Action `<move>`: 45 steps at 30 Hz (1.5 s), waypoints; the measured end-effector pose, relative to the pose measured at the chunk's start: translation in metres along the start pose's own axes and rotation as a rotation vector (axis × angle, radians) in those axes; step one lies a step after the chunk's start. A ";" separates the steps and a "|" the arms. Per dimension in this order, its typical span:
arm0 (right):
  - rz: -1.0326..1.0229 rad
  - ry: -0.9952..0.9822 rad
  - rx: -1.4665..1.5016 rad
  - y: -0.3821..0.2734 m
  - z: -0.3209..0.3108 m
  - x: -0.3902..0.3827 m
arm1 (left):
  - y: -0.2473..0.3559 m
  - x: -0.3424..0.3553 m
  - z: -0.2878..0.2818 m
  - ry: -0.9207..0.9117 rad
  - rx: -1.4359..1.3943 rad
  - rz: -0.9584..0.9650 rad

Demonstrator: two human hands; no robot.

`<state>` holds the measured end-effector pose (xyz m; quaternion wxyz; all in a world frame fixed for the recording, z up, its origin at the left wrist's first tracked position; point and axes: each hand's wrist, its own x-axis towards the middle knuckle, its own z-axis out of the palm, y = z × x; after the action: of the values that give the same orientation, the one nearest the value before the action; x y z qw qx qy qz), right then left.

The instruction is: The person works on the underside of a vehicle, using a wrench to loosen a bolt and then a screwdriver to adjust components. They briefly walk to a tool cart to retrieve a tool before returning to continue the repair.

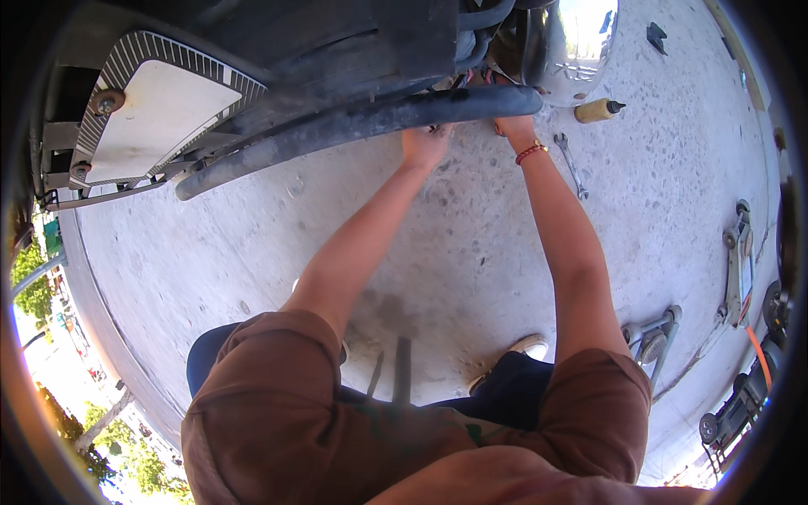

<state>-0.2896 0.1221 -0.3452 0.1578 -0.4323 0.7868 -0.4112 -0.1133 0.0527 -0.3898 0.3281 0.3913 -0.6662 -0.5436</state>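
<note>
While both hands work under the black exhaust pipe (362, 122), I can't tell what left hand (423, 143) or right hand (512, 126) grips; wrench (571, 164) lies unused on the concrete floor (471, 244), so fastening looks unfinished.

Brown short-sleeved shirt (278, 412), dark blue trousers (513, 391), red bead bracelet (531, 151), perhaps

Black pipe (362, 122): long, matte, dusty, round-ended; runs slantwise under dark vehicle, low end at left, high end at right beside shiny chrome part. Held above concrete, not touching ground. Left hand (425, 143) touches its underside mid-right. Right hand (505, 118) reaches behind it near right end, fingers hidden.
</note>
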 end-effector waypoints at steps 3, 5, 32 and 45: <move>-0.079 0.065 -0.065 0.002 0.003 -0.001 | -0.005 0.005 0.000 -0.017 0.114 0.055; -0.049 0.066 -0.021 -0.006 0.004 -0.004 | -0.007 0.004 0.000 -0.024 0.120 0.061; 0.444 -0.206 0.674 -0.016 -0.016 -0.018 | 0.054 -0.025 0.011 -0.119 0.104 -0.163; 0.571 -0.517 1.234 0.010 -0.044 -0.017 | 0.052 -0.029 0.025 -0.143 0.036 -0.151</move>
<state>-0.3114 0.1612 -0.3277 0.6549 -0.1258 0.4314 -0.6076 -0.1296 0.0955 -0.3442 0.2307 0.4062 -0.6663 -0.5813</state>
